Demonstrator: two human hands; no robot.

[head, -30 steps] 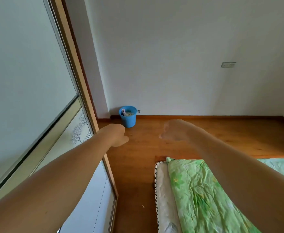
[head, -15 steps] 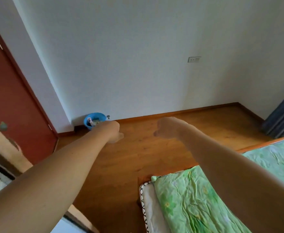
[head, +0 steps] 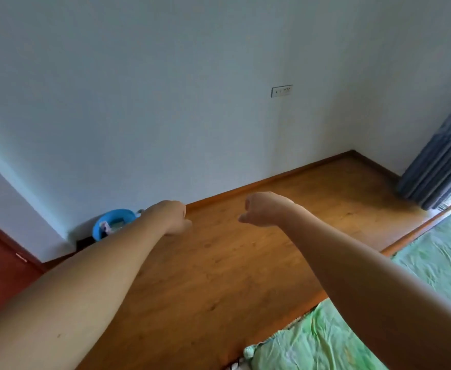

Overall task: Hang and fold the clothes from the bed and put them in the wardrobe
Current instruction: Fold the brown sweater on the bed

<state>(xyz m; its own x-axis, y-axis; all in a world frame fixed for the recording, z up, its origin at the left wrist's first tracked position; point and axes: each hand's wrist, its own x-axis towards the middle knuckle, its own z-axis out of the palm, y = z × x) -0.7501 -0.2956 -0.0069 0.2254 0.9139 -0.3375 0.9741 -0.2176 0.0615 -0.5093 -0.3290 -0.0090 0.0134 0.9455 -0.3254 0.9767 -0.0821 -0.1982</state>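
You held both arms stretched forward over the wooden floor [head: 219,276]. Your left hand [head: 172,216] was curled into a fist and gripped nothing. Your right hand [head: 261,209] was the same: fingers folded under, thumb out, nothing in it. The hands were near each other but apart. The bed [head: 416,231], covered by a green patterned sheet [head: 446,252], lay at the near right, partly under your right forearm. A blue bucket [head: 112,222] stood far left against the wall, partly behind your left forearm. You had a red-brown door [head: 0,276] at left, a dark blue curtain [head: 438,161] at far right and a wall socket [head: 281,91] above.
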